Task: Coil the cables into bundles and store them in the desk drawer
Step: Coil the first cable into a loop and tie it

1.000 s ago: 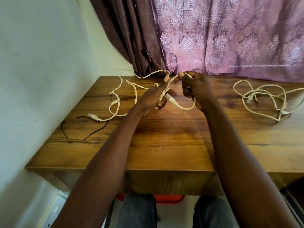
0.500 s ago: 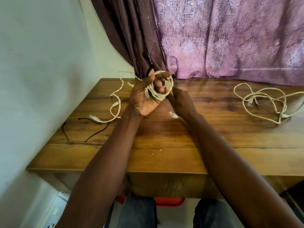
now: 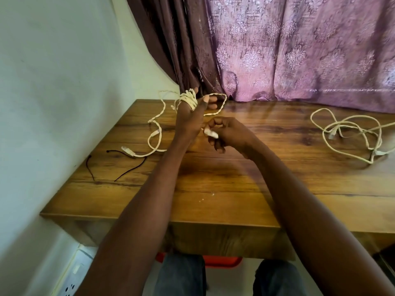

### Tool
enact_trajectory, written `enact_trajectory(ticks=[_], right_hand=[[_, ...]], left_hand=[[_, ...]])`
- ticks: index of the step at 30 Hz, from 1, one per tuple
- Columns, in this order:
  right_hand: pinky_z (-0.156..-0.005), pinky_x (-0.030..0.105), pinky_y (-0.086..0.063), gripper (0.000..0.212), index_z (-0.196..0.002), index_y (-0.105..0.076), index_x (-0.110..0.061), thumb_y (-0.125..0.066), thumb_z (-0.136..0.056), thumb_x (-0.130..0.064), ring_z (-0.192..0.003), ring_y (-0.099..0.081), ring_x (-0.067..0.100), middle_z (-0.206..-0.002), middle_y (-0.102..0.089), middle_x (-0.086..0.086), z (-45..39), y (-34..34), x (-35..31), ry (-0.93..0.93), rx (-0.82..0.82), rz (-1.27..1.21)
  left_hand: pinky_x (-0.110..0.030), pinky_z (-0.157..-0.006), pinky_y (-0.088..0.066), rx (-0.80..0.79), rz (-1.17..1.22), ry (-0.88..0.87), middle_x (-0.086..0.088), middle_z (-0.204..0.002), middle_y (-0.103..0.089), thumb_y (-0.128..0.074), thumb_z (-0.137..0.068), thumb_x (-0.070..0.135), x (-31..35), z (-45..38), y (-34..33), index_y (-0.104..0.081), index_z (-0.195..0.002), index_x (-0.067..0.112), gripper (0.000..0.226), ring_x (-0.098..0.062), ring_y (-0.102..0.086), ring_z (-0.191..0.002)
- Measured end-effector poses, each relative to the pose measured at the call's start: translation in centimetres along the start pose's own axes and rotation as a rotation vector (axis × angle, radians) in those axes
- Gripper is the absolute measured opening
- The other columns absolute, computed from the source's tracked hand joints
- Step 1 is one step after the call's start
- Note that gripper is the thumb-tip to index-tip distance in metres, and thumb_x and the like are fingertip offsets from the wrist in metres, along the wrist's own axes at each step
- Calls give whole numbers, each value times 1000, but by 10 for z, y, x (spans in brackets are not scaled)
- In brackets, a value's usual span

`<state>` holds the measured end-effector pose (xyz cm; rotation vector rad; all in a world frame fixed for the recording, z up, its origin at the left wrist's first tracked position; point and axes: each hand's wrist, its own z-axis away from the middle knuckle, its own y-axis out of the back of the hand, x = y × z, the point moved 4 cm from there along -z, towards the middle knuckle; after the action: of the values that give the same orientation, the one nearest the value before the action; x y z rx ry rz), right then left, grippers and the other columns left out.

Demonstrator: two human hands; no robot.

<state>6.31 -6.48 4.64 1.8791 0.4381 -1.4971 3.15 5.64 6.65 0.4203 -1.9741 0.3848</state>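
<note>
A cream braided cable (image 3: 188,99) is wound in several turns round the fingers of my left hand (image 3: 190,122), which is raised over the back left of the wooden desk (image 3: 213,184). One loose loop sticks out to the right of the coil. My right hand (image 3: 230,133) pinches the cable's white plug (image 3: 211,133) just right of my left palm. The cable's tail (image 3: 154,135) trails down over the desk to a second plug (image 3: 127,150). Another cream cable (image 3: 352,133) lies in a loose tangle at the desk's right. No drawer shows.
Two thin black ties (image 3: 128,154) lie near the desk's left edge by the wall. A purple curtain (image 3: 299,50) hangs behind the desk. A wall socket (image 3: 70,280) is low on the left, and a red seat (image 3: 222,260) is under the desk front.
The cable went from a loose strand between both hands to a coil round my left fingers. My right hand dropped away from the coil to the right, keeping the plug.
</note>
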Motion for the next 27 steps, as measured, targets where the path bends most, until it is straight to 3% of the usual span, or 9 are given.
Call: enact_trajectory(ticks=[3, 5, 7, 8, 12, 16, 20, 23, 27], right_hand=[[-48, 30, -40, 35, -80, -64, 3, -41, -98, -17, -41, -49, 21, -64, -58, 17, 3, 8, -4, 11, -35, -204], [-47, 29, -41, 43, -84, -65, 2, -30, -93, -20, -42, -50, 23, -67, -59, 20, 4, 13, -8, 51, -115, -392], [-46, 29, -40, 44, -93, -66, 4, -29, -94, -19, -43, -51, 23, -69, -60, 20, 4, 18, -10, 105, -145, -461], [-45, 29, -38, 41, -96, -65, 6, -33, -98, -19, -43, -51, 22, -68, -60, 19, 4, 19, -10, 129, -125, -436], [-39, 25, -27, 25, -89, -65, 1, -55, -99, -19, -37, -50, 15, -60, -60, 9, 6, 24, -9, 168, 67, -287], [-40, 21, -28, 17, -78, -62, -6, -73, -88, -16, -39, -39, 12, -55, -55, 0, 7, 30, -11, 241, 263, -189], [-39, 22, -34, 14, -84, -57, -8, -71, -86, -6, -38, -41, 11, -55, -55, 3, 6, 29, -15, 264, 415, -146], [-39, 22, -38, 11, -94, -57, -2, -65, -87, -3, -39, -47, 12, -62, -60, 14, 8, 28, -16, 247, 481, -88], [-41, 23, -41, 15, -96, -61, 4, -68, -88, -7, -45, -51, 10, -67, -61, 17, 7, 33, -11, 248, 526, -39]], left_hand=[[-46, -74, -57, -4, -128, 32, -9, -90, -74, -63, -92, 35, -4, -2, 3, -64, -94, 23, 13, -16, -70, -82], [-30, -60, -50, -56, -172, 44, -5, -73, -66, -61, -95, 28, -3, -1, 0, -60, -83, 15, 18, 2, -63, -61], [-13, -47, -43, -146, -140, 61, 3, -57, -54, -53, -101, 13, 1, 4, -10, -49, -71, 13, 30, 3, -56, -43], [-12, -43, -41, -182, -117, 91, 6, -51, -50, -50, -102, 11, 1, 7, -14, -46, -69, 13, 33, 1, -54, -39], [-24, -39, -35, -263, -56, 221, -6, -52, -55, -46, -103, 25, -8, 4, -16, -54, -77, 3, 36, -16, -50, -39], [-23, -39, -35, -265, -18, 317, -18, -54, -47, -34, -101, 56, -18, 5, -21, -56, -74, 2, 64, -23, -40, -40], [-34, -48, -35, -339, 80, 354, -9, -42, -45, -42, -102, 43, -25, 3, -25, -58, -68, 3, 55, -17, -36, -32], [-32, -46, -32, -426, 177, 395, -9, -44, -48, -37, -101, 33, -27, 4, -27, -58, -66, 5, 50, -15, -36, -32], [-30, -46, -33, -457, 201, 407, -6, -42, -44, -39, -100, 54, -27, 3, -26, -59, -75, 3, 60, -14, -30, -30]])
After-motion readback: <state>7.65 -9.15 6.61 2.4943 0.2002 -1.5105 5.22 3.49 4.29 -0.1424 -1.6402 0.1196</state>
